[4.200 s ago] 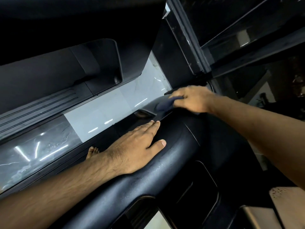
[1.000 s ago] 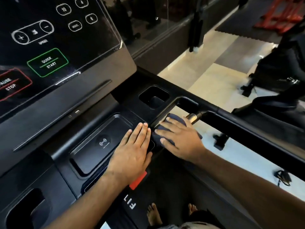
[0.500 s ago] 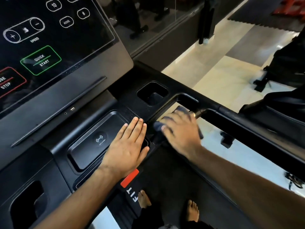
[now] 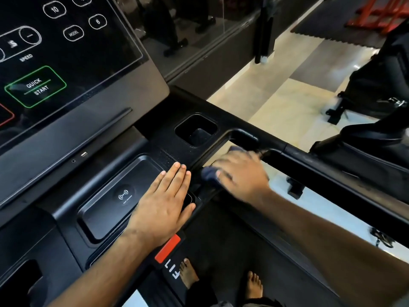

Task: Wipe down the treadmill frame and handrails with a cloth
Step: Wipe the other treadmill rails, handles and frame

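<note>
I stand on a black treadmill. My right hand (image 4: 242, 175) presses a dark blue cloth (image 4: 209, 173) against the grip bar where it joins the console, just below the right handrail (image 4: 332, 165). The cloth shows at the fingertips and behind the knuckles; the hand is blurred by motion. My left hand (image 4: 162, 206) lies flat, fingers together, on the console tray's right edge beside the wireless charging pad (image 4: 115, 196). It holds nothing.
The touch screen (image 4: 66, 52) with a green Quick Start button fills the upper left. A square cup holder (image 4: 195, 131) sits beyond my hands. A red safety tab (image 4: 167, 249) is under my left wrist. Other black gym machines (image 4: 376, 89) stand right on the tiled floor. My bare feet (image 4: 188, 274) are on the belt.
Four seconds ago I was bent low, wiping the frame near the floor. Over the last second my right hand has rubbed the cloth along the grip bar; my left hand has stayed flat.
</note>
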A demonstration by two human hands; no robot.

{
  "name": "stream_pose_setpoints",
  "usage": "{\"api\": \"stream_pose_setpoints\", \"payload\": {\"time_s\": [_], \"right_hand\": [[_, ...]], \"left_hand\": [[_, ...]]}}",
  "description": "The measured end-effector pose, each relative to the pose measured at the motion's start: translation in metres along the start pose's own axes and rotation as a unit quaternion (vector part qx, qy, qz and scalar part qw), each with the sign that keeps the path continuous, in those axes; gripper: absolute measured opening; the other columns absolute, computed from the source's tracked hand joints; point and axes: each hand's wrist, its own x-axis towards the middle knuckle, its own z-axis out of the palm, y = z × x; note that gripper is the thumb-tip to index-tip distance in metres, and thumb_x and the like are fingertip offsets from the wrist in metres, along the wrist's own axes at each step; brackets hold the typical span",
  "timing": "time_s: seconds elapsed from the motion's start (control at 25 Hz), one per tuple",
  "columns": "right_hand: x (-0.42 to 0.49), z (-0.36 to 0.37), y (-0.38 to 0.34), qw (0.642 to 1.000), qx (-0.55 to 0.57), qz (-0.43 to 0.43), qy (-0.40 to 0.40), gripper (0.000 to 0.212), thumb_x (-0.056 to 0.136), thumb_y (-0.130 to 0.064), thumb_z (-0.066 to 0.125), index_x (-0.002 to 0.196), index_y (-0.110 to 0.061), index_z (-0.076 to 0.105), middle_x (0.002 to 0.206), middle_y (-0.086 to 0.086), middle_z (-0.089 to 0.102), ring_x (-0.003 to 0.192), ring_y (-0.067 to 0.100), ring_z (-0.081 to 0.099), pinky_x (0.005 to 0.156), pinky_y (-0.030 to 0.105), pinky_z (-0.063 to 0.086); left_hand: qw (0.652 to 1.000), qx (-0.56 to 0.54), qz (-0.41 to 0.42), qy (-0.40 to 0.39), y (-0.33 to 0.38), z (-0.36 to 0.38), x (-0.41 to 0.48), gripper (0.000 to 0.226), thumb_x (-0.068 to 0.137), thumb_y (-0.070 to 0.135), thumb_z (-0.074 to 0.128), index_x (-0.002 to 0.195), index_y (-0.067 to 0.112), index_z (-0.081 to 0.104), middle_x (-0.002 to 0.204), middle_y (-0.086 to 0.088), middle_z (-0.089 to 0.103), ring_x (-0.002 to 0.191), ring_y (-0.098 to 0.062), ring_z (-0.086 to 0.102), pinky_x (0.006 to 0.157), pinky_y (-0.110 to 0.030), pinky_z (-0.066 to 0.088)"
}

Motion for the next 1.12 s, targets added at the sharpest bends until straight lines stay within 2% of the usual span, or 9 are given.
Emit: {"api": "stream_pose_setpoints", "payload": {"time_s": [0.12, 0.24, 0.32, 0.44, 0.52, 0.6, 0.72, 0.88, 1.12], "right_hand": [[0.015, -0.002, 0.011, 0.985, -0.015, 0.172, 0.021, 0.037, 0.093, -0.048, 0.039, 0.112, -0.035, 0.067, 0.125, -0.013, 0.063, 0.125, 0.017, 0.047, 0.1, 0.047, 0.034], [-0.011, 0.01, -0.019, 0.998, 0.028, 0.023, 0.041, 0.037, 0.096, -0.049, 0.041, 0.121, -0.037, 0.065, 0.133, -0.013, 0.06, 0.132, 0.02, 0.046, 0.104, 0.05, 0.034], [-0.006, 0.012, -0.005, 0.986, 0.085, 0.124, 0.07, 0.04, 0.1, -0.048, 0.044, 0.135, -0.035, 0.057, 0.152, -0.006, 0.045, 0.146, 0.024, 0.03, 0.114, 0.052, 0.028], [-0.002, 0.022, -0.025, 0.808, 0.382, 0.417, 0.165, 0.061, 0.101, -0.034, 0.055, 0.156, -0.022, 0.032, 0.166, 0.001, 0.017, 0.154, 0.024, 0.009, 0.121, 0.037, 0.017], [-0.004, 0.026, -0.062, 0.657, 0.54, 0.468, 0.24, 0.072, 0.1, -0.029, 0.059, 0.16, -0.025, 0.018, 0.159, -0.005, 0.028, 0.149, 0.022, 0.027, 0.116, 0.032, 0.027], [0.007, 0.025, -0.054, 0.594, 0.566, 0.495, 0.287, 0.074, 0.1, -0.032, 0.058, 0.16, -0.029, 0.016, 0.16, -0.005, 0.032, 0.144, 0.02, 0.037, 0.117, 0.038, 0.033], [0.026, 0.02, -0.024, 0.586, 0.525, 0.561, 0.256, 0.074, 0.099, -0.035, 0.055, 0.161, -0.031, 0.015, 0.163, -0.003, 0.03, 0.144, 0.023, 0.038, 0.119, 0.041, 0.031], [-0.011, 0.036, -0.098, 0.608, 0.595, 0.454, 0.265, 0.061, 0.099, -0.026, 0.055, 0.151, -0.044, 0.027, 0.146, -0.016, 0.047, 0.128, 0.005, 0.048, 0.106, 0.03, 0.04], [-0.003, 0.027, -0.107, 0.627, 0.526, 0.503, 0.278, 0.069, 0.098, -0.029, 0.054, 0.158, -0.033, 0.021, 0.155, -0.006, 0.038, 0.133, 0.017, 0.047, 0.111, 0.038, 0.039]], "left_hand": [[1.0, 0.005, 0.006, -0.004, -0.003, 0.0, 0.0, 0.072, 0.098, 0.055, 0.027, 0.151, 0.006, 0.029, 0.159, -0.012, 0.025, 0.15, -0.023, 0.011, 0.119, -0.042, 0.012], [1.0, 0.007, 0.008, -0.006, -0.003, -0.001, 0.002, 0.072, 0.098, 0.055, 0.027, 0.15, 0.006, 0.029, 0.159, -0.012, 0.026, 0.15, -0.023, 0.011, 0.119, -0.042, 0.012], [1.0, 0.006, 0.01, -0.012, -0.002, -0.002, 0.002, 0.072, 0.098, 0.055, 0.026, 0.151, 0.006, 0.029, 0.159, -0.012, 0.026, 0.15, -0.022, 0.011, 0.119, -0.041, 0.011], [1.0, 0.002, 0.014, -0.009, -0.004, -0.002, 0.002, 0.072, 0.098, 0.054, 0.024, 0.152, 0.007, 0.026, 0.159, -0.011, 0.023, 0.15, -0.022, 0.008, 0.119, -0.041, 0.01], [1.0, 0.002, 0.022, -0.013, -0.006, -0.004, 0.002, 0.071, 0.098, 0.053, 0.026, 0.151, 0.006, 0.027, 0.159, -0.01, 0.025, 0.15, -0.022, 0.011, 0.118, -0.041, 0.011], [0.999, 0.009, 0.042, -0.012, -0.011, -0.003, 0.001, 0.07, 0.098, 0.053, 0.026, 0.151, 0.006, 0.027, 0.158, -0.01, 0.027, 0.149, -0.021, 0.014, 0.118, -0.041, 0.012], [0.997, 0.013, 0.074, -0.011, -0.021, -0.001, 0.002, 0.069, 0.099, 0.052, 0.024, 0.152, 0.008, 0.023, 0.16, -0.008, 0.022, 0.15, -0.019, 0.012, 0.118, -0.039, 0.009], [0.996, -0.009, 0.093, -0.008, -0.027, 0.0, 0.003, 0.069, 0.098, 0.053, 0.023, 0.152, 0.009, 0.022, 0.16, -0.007, 0.022, 0.15, -0.017, 0.012, 0.122, -0.038, 0.015], [0.993, -0.021, 0.112, 0.01, -0.033, 0.001, 0.002, 0.07, 0.096, 0.051, 0.028, 0.152, 0.008, 0.023, 0.159, -0.008, 0.025, 0.149, -0.018, 0.013, 0.118, -0.038, 0.014]]}}
